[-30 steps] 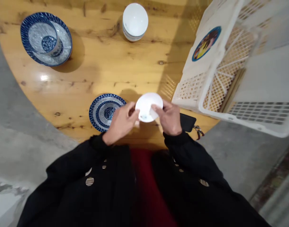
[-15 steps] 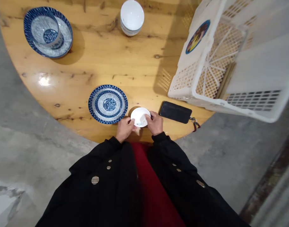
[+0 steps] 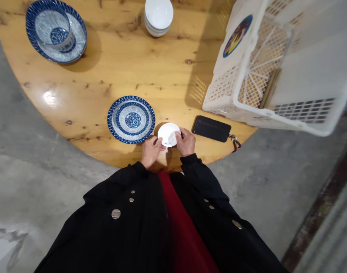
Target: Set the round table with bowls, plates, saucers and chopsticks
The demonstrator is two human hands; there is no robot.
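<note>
A small white dish (image 3: pixel 167 132) is held between my two hands near the table's front edge. My left hand (image 3: pixel 151 150) pinches its lower left rim, fingers closed. My right hand (image 3: pixel 186 142) grips the right rim, thumb over the dish's inside. Whether the dish touches the wood cannot be made out. Just left of it lies a round blue-and-white patterned plate (image 3: pixel 133 120), seemingly with a smaller matching one in it. To the right, a black phone (image 3: pixel 211 128) with a ring and dark red strap rests on the table.
A wooden round table (image 3: pixel 111 72) has its curved edge before me. At back left, a patterned bowl (image 3: pixel 60 36) sits in a larger blue-rimmed dish (image 3: pixel 80 38). Stacked white bowls (image 3: pixel 158 15) stand at the back. A large white plastic crate (image 3: pixel 227 89) takes up the right side.
The whole view has shifted slightly, so the tableware and crate appear higher. Both hands keep their hold on the small dish, with hardly any other movement.
</note>
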